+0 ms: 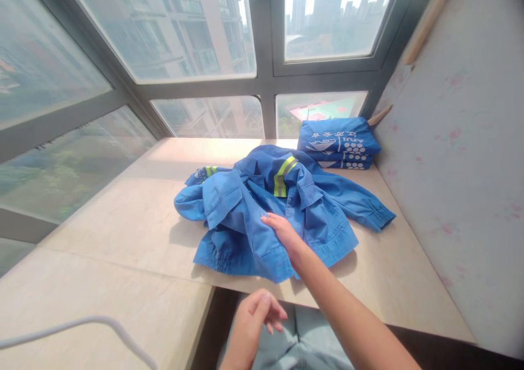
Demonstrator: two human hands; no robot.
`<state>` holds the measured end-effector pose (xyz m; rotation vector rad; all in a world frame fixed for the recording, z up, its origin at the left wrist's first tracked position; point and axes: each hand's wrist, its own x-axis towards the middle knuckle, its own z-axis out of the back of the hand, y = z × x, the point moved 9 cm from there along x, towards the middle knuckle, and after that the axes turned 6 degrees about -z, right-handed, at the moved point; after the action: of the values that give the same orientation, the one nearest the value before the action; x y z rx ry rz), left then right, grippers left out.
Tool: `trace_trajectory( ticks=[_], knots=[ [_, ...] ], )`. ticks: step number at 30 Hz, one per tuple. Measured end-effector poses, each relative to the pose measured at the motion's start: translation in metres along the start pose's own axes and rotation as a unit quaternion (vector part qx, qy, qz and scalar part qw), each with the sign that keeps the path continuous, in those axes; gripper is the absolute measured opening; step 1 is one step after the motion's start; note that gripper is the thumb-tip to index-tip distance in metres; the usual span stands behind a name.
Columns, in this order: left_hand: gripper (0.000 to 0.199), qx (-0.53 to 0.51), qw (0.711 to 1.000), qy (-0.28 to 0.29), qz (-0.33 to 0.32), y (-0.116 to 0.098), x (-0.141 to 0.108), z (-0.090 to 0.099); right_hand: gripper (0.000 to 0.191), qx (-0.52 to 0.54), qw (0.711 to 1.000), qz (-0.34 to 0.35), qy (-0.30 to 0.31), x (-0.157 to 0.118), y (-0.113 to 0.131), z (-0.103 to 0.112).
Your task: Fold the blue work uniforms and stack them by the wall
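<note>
A jacket (248, 217) is laid on the table (123, 212) and touched by the right hand (286, 233). From it, the left hand (260, 311) is held at six o'clock, by the near edge. Folded clothes (339, 141) are stacked at one o'clock; the wall (458, 157) is found at three, a cable (90, 320) at eight, windows (204, 31) at twelve.

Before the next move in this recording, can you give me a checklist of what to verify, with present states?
1. Right hand on the blue jacket: ok, touching its front.
2. Right hand's grip: cannot tell, its underside is hidden.
3. Left hand free: ok, nothing visible in it.
4. Jacket lying flat: not ok, it is rumpled.
5. Folded blue stack apart from the jacket: cannot tell, they overlap in view.
6. White cable away from the jacket: ok.
</note>
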<state>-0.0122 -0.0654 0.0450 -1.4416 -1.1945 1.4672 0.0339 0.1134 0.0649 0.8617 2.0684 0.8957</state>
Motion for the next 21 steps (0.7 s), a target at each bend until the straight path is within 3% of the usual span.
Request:
trace_trajectory(
  ticks=[2, 4, 5, 7, 9, 12, 16, 18, 21],
  knots=[
    [0.034, 0.204, 0.967, -0.097, -0.115, -0.025, 0.006, 0.041, 0.026, -0.039, 0.995, 0.089, -0.030, -0.008, 0.038, 0.001],
    [0.026, 0.359, 0.883, -0.197, -0.230, -0.051, 0.012, 0.076, 0.025, -0.091, 0.981, 0.166, -0.045, -0.025, 0.073, -0.001],
    [0.029, 0.420, 0.838, -0.220, -0.272, -0.057, 0.017, 0.087, 0.025, -0.118, 0.971, 0.202, -0.053, -0.035, 0.086, -0.002],
    [0.037, 0.518, 0.768, -0.225, -0.301, -0.055, 0.035, 0.104, 0.026, -0.158, 0.945, 0.268, -0.098, -0.055, 0.103, 0.005],
    [0.039, 0.581, 0.730, -0.198, -0.301, -0.044, 0.053, 0.114, 0.030, -0.170, 0.916, 0.314, -0.185, -0.070, 0.101, 0.029],
    [0.035, 0.626, 0.703, -0.159, -0.298, -0.029, 0.067, 0.122, 0.035, -0.213, 0.897, 0.272, -0.274, -0.064, 0.060, 0.075],
    [0.027, 0.646, 0.683, -0.169, -0.297, -0.028, 0.060, 0.134, 0.037, -0.309, 0.904, 0.122, -0.269, -0.034, -0.006, 0.122],
    [0.025, 0.647, 0.682, -0.166, -0.297, -0.033, 0.054, 0.139, 0.039, -0.317, 0.903, 0.108, -0.271, -0.033, -0.016, 0.131],
    [0.025, 0.657, 0.686, -0.165, -0.266, -0.040, 0.045, 0.152, 0.039, -0.323, 0.902, 0.117, -0.259, -0.037, -0.012, 0.124]
  ],
)
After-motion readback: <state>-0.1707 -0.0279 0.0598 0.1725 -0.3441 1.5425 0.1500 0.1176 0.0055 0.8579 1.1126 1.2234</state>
